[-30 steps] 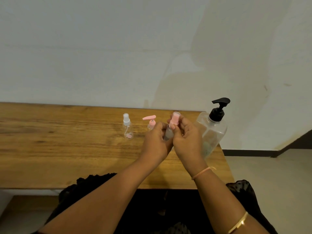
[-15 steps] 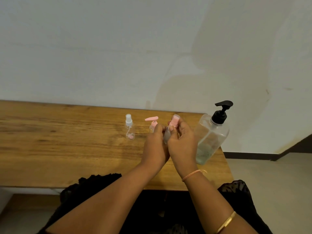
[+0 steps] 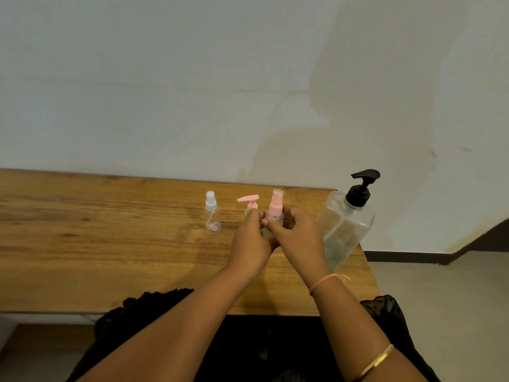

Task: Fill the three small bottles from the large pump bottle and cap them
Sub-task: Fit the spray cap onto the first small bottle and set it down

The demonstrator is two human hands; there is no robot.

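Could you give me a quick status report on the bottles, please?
Both hands, left hand and right hand, grip the pink spray bottle, cap on. Large pump bottle beside them. Nothing in the way.

We see a wooden table (image 3: 96, 244) with a strong grain, its far edge set against a pale wall (image 3: 192, 78) marked by a faint brownish stain above the table's far right corner. Past the table's right edge lies a light floor (image 3: 454, 312), with a dark skirting strip (image 3: 407, 257) along the wall's foot. Black lacy fabric (image 3: 132, 312) shows below the table's near edge.
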